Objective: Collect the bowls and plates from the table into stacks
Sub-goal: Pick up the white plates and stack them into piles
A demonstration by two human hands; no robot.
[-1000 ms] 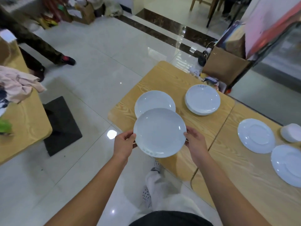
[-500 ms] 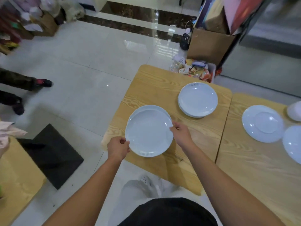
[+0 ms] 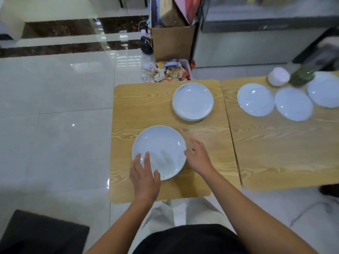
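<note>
A white plate lies on the near part of the wooden table, on top of another plate that it hides. My left hand rests with spread fingers over its near-left rim. My right hand is open at its right rim, fingers apart, holding nothing. A stack of white plates stands farther back. On the adjoining right table lie three single plates: the first plate, the middle plate and the far plate. An upturned white bowl sits behind them.
A cardboard box and a heap of snack wrappers sit on the floor beyond the table. A green blurred object lies by the bowl. A dark mat is at lower left. The two tables meet at a seam.
The plate I carried in both hands has come down onto the plate on the table. Both hands have let go of it. The view has swung right, showing more plates.
</note>
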